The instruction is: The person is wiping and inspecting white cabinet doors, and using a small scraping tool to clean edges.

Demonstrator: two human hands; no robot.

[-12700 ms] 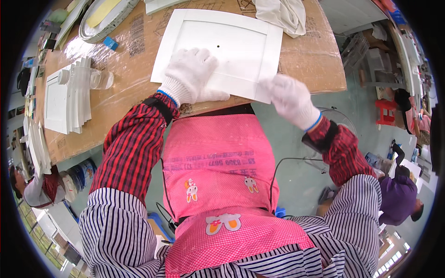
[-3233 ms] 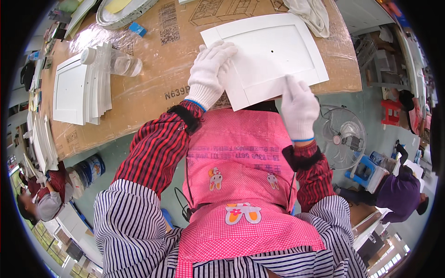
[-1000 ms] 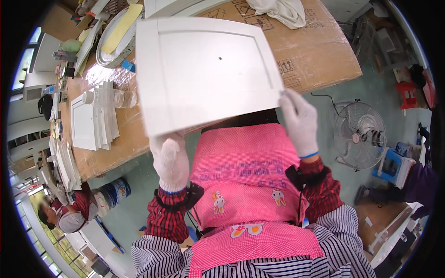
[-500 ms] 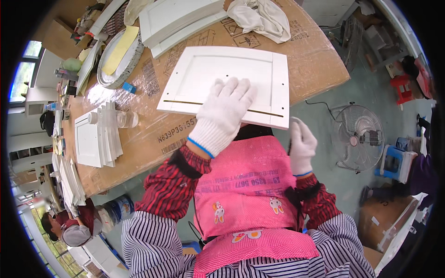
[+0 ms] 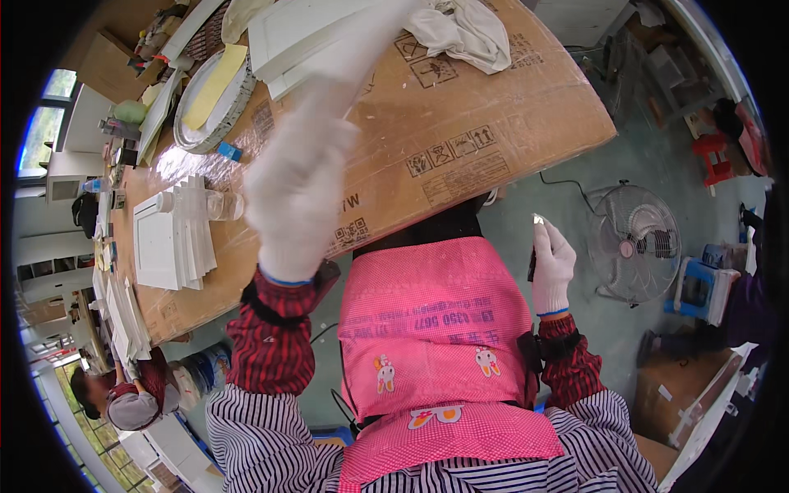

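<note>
Over the table's left part, my left hand is raised in a white knit glove, smeared by motion. It grips a white panel, which is tilted, seen nearly edge-on and blurred, by the stack of white panels at the back. My right hand, gloved too, is off the table's near right edge. Its fingers are closed round a small dark tool with a shiny tip; most of it is hidden and I cannot tell its exact kind.
Cardboard under clear film covers the table. On it are a white cloth, a round bucket lid with a yellow strip, a blue block, a clear jar and upright panels. A floor fan stands right; another person works far left.
The panel has left the table's near edge, lifted up and to the left by my left hand. My right hand has risen slightly, and the shiny tip now shows.
</note>
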